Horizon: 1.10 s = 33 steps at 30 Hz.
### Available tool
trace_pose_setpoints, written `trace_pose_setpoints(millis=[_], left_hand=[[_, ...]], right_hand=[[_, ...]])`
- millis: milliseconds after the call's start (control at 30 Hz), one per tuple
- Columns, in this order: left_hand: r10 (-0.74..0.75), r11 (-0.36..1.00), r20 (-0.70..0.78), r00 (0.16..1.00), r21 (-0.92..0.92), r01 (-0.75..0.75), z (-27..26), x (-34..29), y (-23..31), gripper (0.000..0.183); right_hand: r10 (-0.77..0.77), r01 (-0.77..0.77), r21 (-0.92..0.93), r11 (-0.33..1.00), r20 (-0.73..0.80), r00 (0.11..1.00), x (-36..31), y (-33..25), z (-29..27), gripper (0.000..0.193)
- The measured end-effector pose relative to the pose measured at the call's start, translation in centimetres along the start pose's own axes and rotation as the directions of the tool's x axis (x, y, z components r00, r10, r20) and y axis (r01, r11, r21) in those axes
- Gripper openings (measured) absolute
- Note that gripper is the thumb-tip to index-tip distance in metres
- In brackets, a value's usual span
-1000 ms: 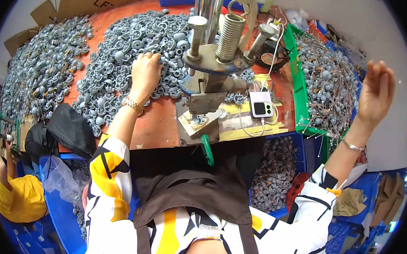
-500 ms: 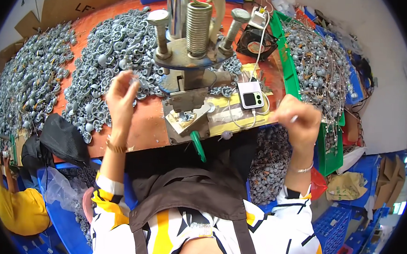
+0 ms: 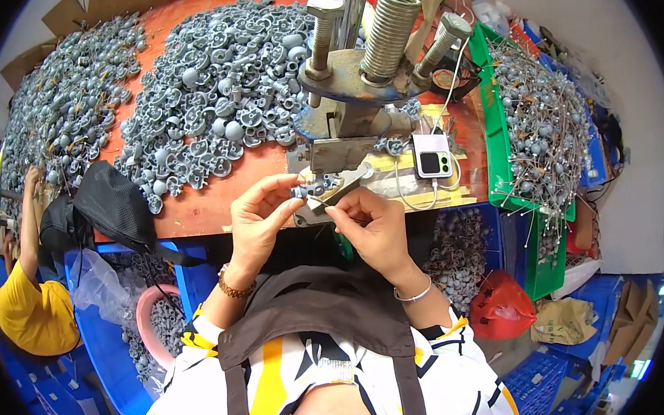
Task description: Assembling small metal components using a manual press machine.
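Hands now together: left clamped on 1 grey part, right on 1 thin stem, axes sideways

At 12 o'clock, the upper edge crops a press; at 1 o'clock, its bolt partly hides a black fan. Near centre, the left hand covers some of a grey piece, its detail too small to tell. Toward 6, the right hand obscures a green handle. The dark rim clips a co-worker at 8.
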<state>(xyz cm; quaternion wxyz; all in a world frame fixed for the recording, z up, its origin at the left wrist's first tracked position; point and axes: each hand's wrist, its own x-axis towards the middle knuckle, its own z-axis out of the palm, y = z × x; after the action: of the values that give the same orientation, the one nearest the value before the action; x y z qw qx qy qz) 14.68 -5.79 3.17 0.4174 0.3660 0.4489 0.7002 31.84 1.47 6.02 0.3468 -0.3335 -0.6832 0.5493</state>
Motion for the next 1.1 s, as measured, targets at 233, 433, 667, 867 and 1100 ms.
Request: trace_pose_setpoints(millis=[233, 433, 667, 867, 1100], left_hand=[[-0.018, 1.000, 0.060, 0.998, -0.023, 0.019, 0.1, -0.1, 0.1, 0.027], [-0.203, 0.960, 0.135, 0.970, -0.169, 0.225, 0.8, -0.7, 0.3, 0.019], [0.373, 0.837, -0.030, 0.927, 0.442, -0.323, 0.1, -0.6, 1.2, 0.016], [0.517, 0.620, -0.175, 0.838, 0.751, -0.226, -1.9, 1.1, 2.3, 0.022], [0.342, 0.018, 0.335, 0.878, 0.932, -0.363, 2.5, -0.7, 2.5, 0.042]], right_hand=[[-0.079, 0.074, -0.174, 0.982, -0.019, 0.997, -0.1, -0.7, 0.4, 0.013], [0.071, -0.079, 0.075, 0.994, 0.100, 0.992, -0.1, -0.8, 0.3, 0.009], [-0.138, 0.156, -0.150, 0.976, 0.124, 0.983, -0.4, 1.9, -0.4, 0.025], [-0.336, 0.330, -0.524, 0.785, 0.087, 0.938, 0.5, 2.9, -1.5, 0.026], [-0.512, 0.538, -0.578, 0.613, 0.227, 0.828, 1.1, 3.4, -0.9, 0.026]])
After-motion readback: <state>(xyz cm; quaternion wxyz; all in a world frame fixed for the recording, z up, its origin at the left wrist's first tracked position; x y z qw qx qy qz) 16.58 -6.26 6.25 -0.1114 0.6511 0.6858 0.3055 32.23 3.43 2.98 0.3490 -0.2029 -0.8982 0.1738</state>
